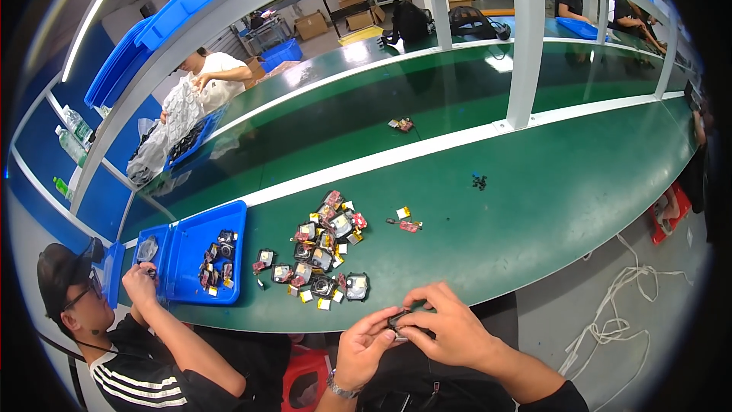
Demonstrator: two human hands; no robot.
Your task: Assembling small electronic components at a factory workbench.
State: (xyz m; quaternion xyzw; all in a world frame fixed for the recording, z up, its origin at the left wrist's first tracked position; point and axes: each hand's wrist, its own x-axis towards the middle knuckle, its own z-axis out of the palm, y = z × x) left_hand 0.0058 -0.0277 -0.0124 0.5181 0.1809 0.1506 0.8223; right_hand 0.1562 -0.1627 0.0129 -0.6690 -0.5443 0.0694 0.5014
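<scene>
Just past the table's near edge, my left hand grips a small black casing between thumb and fingers. The fingers of my right hand pinch the same casing from the other side, and they hide much of it. Left of my hands, on the green table, lies a loose pile of small electronic assemblies with black housings, red circuit boards and silver-yellow battery cells. One black housing with a pale centre lies nearest my left hand.
A blue tray with several similar assemblies stands at the left, beside a co-worker in a black cap. A circuit board with a battery and small black pieces lie farther out. A white post rises from the table divider.
</scene>
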